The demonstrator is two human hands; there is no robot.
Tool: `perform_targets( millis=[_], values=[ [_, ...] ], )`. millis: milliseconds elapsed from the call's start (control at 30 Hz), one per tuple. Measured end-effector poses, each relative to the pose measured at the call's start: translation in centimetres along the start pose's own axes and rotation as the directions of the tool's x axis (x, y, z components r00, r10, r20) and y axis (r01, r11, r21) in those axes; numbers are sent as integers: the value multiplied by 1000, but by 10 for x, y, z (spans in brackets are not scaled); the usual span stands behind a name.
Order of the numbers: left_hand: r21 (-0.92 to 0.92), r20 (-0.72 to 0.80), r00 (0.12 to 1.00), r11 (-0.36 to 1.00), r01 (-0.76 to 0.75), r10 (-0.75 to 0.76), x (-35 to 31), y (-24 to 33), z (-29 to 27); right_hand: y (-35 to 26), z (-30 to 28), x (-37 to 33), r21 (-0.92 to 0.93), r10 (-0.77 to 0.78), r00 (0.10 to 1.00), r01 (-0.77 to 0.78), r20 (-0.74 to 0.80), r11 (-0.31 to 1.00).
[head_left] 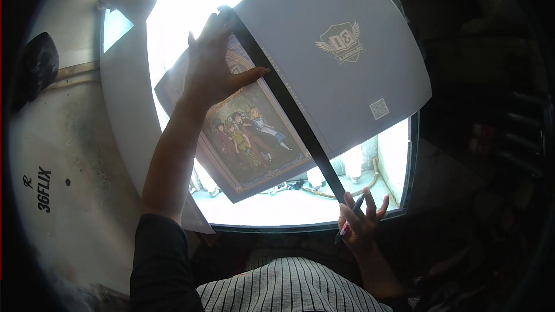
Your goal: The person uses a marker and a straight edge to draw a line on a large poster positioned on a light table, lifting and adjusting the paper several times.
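A large printed sheet [387, 40] lies over a bright, backlit glass panel [248, 214]. Its left part carries a coloured picture [248, 133] of several cartoon figures; pale paper with a winged crest and a square code fills the right. Between these parts a straight black strip like a ruler [298, 115] runs slantwise. My left hand [214, 60] lies on the strip's far end and the picture, thumb and fingers spread. At the near end, my right hand [361, 222] is closed around a slim dark pen-like tool [357, 205], its fingertips by the strip; its exact kind is unclear.
Dark edging [300, 228] borders the glass. Pipes or hoses [373, 176] show beneath it. A long pale sheet [124, 110] curves along the left side. Beyond it are a stained whitish surface [81, 196] and a dark rounded object [40, 63]. The right side is deeply shadowed.
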State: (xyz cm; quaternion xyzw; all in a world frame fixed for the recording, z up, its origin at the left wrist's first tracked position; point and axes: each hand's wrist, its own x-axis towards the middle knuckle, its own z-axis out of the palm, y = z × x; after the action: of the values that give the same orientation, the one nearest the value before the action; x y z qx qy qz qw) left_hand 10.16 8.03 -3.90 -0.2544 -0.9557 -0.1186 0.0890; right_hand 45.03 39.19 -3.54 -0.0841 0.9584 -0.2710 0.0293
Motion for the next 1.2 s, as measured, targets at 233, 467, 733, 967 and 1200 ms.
perform_targets(
  millis=[233, 467, 733, 967, 1200],
  values=[
    [-89, 12, 1000, 996, 6, -5, 0, 1, 2, 3, 3, -2, -10, -11, 1000, 11, -13, 1000],
    [-67, 38, 999, 997, 41, -39, -5, -1, 1, 1, 3, 0, 6, 2, 1000, -2, -30, 1000],
    [-115, 78, 995, 991, 76, -67, -3, 1, 0, 0, 4, 2, 25, 19, 998, -17, -64, 1000],
    [-58, 68, 996, 996, 65, -61, -6, -1, 3, 0, 4, 2, 40, 14, 996, -11, -83, 999],
    [-47, 49, 999, 999, 13, -11, -5, -4, 2, -1, 2, 5, 49, 22, 997, -18, -79, 999]
  ],
)
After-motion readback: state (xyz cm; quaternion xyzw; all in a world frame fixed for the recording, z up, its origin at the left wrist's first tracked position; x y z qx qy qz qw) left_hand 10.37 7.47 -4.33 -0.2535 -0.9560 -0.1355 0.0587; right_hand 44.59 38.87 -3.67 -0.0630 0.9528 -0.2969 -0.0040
